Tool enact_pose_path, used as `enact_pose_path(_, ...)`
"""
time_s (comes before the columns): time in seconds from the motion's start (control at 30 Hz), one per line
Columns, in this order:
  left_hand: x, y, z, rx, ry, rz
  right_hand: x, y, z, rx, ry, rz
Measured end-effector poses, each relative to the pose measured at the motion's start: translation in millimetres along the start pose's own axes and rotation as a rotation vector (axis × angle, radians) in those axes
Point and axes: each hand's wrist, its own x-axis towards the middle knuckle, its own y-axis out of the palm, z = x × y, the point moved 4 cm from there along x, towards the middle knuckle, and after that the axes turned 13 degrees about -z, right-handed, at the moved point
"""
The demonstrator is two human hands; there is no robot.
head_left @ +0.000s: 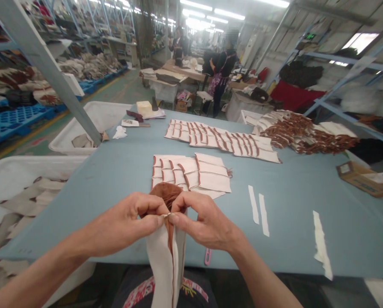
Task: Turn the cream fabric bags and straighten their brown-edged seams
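A cream fabric piece with brown lining (162, 252) hangs from my fingers over the table's front edge. My left hand (127, 220) pinches its seam from the left, thumb against forefinger. Opposite it, my right hand (207, 218) grips the same seam, the fingertips of both hands nearly meeting. Below the pinch the seam parts and shows brown inside; a bunched brown end (167, 192) sticks up behind my fingers. Just beyond lie overlapping cream pieces with brown edges (207, 171). A pink tool (208, 256), partly hidden, rests by my right wrist.
Farther back on the blue-green table (290, 192) runs a long row of similar pieces (220, 139), with a heaped pile (300, 130) at right. Pale strips (258, 214) lie to the right, near a cardboard box (366, 177). White bins (34, 164) stand left. Two people are in the background.
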Motion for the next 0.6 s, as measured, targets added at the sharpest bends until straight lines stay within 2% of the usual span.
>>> enact_pose_path(0.13, -2, 4.7, 11, -0.069, -0.018, 0.104, -4, 2, -5, 0.021, 0.049, 0.022)
enact_pose_path(0.3, 0, 9.3, 26, -0.118, -0.045, 0.161, -6, 7, -7, -0.039, -0.003, 0.032)
enact_pose_path(0.4, 2, 6.0, 28, -0.140, -0.032, 0.204, -1, 14, -9, -0.081, -0.033, 0.024)
enact_pose_path(0.5, 5, -5.6, 24, -0.129, -0.004, 0.162, 8, 18, -10, -0.088, -0.033, -0.038)
enact_pose_path(0.6, 7, -19.3, 19, -0.077, 0.019, 0.024, 13, 16, -5, -0.024, 0.047, -0.163)
